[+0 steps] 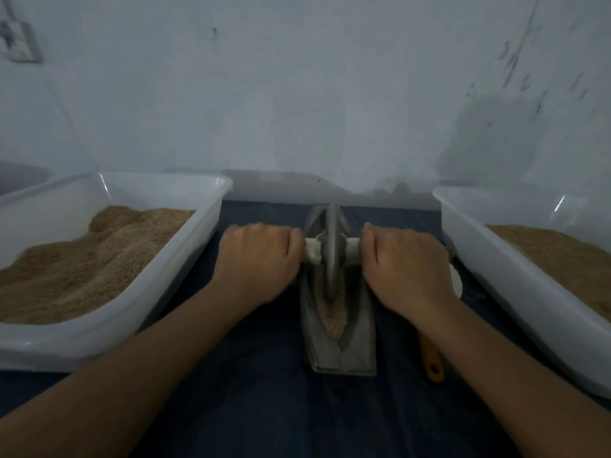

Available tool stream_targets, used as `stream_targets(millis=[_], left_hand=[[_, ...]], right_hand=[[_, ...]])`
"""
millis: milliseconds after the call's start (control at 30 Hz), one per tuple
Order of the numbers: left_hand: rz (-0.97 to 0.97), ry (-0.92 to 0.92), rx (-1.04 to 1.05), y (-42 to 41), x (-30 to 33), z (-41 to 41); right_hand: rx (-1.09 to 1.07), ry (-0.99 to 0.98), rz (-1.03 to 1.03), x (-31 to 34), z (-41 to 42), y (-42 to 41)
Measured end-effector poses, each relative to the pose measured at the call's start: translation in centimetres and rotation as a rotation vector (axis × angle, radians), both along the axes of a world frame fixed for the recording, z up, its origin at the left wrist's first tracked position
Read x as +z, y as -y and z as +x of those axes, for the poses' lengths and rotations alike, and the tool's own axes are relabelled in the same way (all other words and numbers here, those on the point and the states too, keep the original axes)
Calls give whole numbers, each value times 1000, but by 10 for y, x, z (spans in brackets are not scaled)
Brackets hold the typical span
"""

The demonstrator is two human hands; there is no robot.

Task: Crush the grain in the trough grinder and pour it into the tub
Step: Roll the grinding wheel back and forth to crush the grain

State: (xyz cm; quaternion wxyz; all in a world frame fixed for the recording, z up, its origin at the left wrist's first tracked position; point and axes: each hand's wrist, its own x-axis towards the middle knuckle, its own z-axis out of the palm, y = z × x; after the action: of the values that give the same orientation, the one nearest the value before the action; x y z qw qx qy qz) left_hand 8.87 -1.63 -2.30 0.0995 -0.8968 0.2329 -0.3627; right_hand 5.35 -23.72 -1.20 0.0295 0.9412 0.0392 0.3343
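I am gripping the axle with both hands, crushing grain in the trough grinder; pouring into the tub is not yet done.

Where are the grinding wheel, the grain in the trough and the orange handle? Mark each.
grinding wheel (331, 249): head view, disc face above axle.
grain in the trough (335, 317): head view, pile's middle.
orange handle (432, 363): head view, near end.

Head camera looks forward and down, close over the trough grinder.

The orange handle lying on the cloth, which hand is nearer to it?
Right. The right hand grips the axle just above the orange handle; the left hand is across the grinder.
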Motion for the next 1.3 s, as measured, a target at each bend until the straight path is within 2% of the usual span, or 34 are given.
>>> stream_targets(millis=[100, 267, 367, 467, 567, 767, 933, 1033, 1067, 1167, 1233, 1300], left_hand=[[61, -65, 148, 13, 8, 28], [-56, -176, 176, 19, 18, 57], [-70, -157, 178, 19, 18, 53], [-8, -103, 145, 16, 12, 30], [-52, -92, 82, 6, 2, 6], [-351, -134, -45, -9, -7, -40], [-349, -111, -123, -14, -10, -48], [-375, -104, -103, -9, -7, -34], [-335, -106, -69, -7, -4, -25], [-33, -87, 89, 1, 2, 5], [10, -134, 158, 8, 9, 23], [-40, -188, 175, 12, 13, 41]], right_hand=[[-61, -106, -60, 3, 31, 3], [-54, -182, 152, 13, 72, 6], [-60, -189, 181, 15, 69, 3], [-47, -153, 10, 11, 49, 3], [-51, -82, -84, 9, 17, -3], [76, 4, 63, 4, -31, -7], [102, 61, 75, -2, -48, -7], [97, 80, 64, -2, -34, -3], [85, 70, 48, -2, -25, -1], [-9, -39, -35, 3, 9, -2], [-63, -93, -62, 7, 34, -3], [-67, -97, 19, 10, 53, -2]])
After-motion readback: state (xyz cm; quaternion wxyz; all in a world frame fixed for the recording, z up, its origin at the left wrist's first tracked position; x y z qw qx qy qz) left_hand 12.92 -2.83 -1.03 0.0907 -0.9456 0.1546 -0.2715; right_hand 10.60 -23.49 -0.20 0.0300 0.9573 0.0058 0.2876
